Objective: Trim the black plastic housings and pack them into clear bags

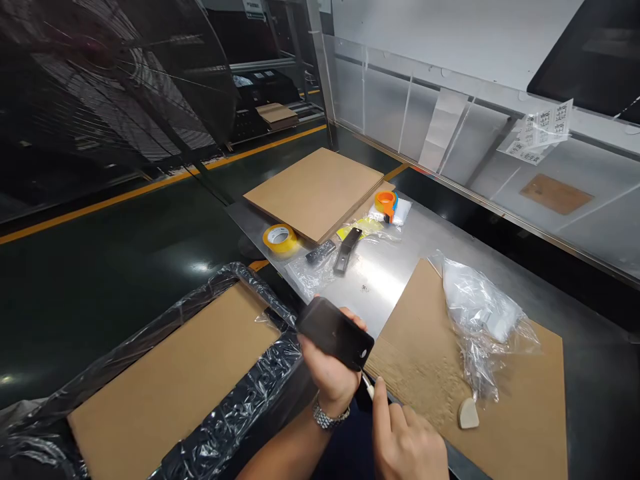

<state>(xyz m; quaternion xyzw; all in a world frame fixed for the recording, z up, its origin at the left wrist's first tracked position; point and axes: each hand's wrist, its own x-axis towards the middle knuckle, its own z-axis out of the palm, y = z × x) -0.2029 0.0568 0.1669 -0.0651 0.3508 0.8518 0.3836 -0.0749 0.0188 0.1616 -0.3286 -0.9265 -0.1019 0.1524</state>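
Note:
My left hand [333, 380] is wrapped round a flat black rectangular part [333, 331] with rounded corners and a small hole near its right end. A metal watch is on that wrist. In my right hand [407, 437] is a slim tool with a pale handle [368, 385], the index finger stretched along it. Its thin tip meets the part's lower right corner; what kind of tip it is, I cannot make out. Below and right of both hands, a pale rounded block [469, 414] lies on a cardboard sheet [530, 400] beside a clear plastic bag [480, 300].
Stacked cardboard sheets [320, 190], a yellow tape roll [281, 239], an orange tape dispenser [386, 202] and two dark parts [347, 251] sit on the metal table [385, 267]. At left, a box lined with black plastic [235, 393] holds cardboard. A large fan [125, 73] stands behind.

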